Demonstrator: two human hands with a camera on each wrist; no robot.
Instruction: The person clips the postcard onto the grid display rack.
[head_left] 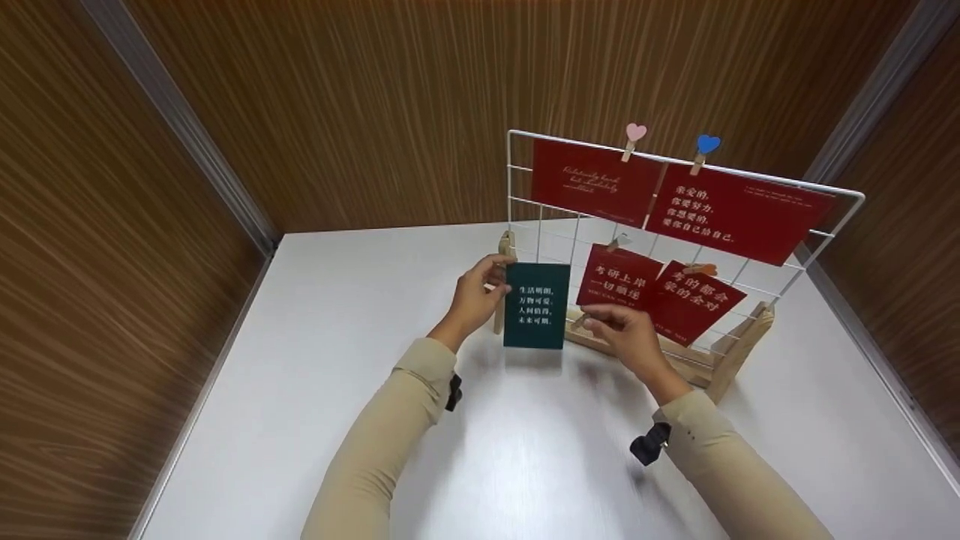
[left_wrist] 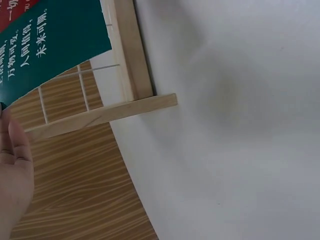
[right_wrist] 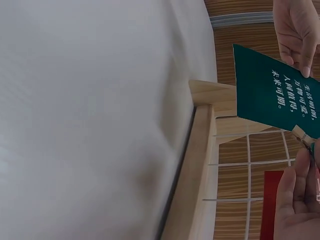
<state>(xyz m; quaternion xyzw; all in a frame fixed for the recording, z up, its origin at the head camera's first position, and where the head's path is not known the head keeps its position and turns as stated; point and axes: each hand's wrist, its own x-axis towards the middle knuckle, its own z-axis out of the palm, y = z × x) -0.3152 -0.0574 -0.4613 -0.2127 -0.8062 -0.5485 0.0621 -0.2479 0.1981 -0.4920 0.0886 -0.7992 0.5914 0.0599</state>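
My left hand pinches the left edge of a dark green card with white lettering, held upright in front of the grid's lower left part. Between the thumb and fingers of my right hand is a small wooden clothespin. Its tip overlaps the card's edge in the right wrist view. Behind both hands stands a white wire grid rack on a wooden base. Close by my right hand hang two small red cards, one partly behind its fingers and the other tilted.
Two wide red cards, left and right, hang from the top bar by a pink heart clothespin and a blue heart clothespin. The rack stands on a white table before wood-grain panels.
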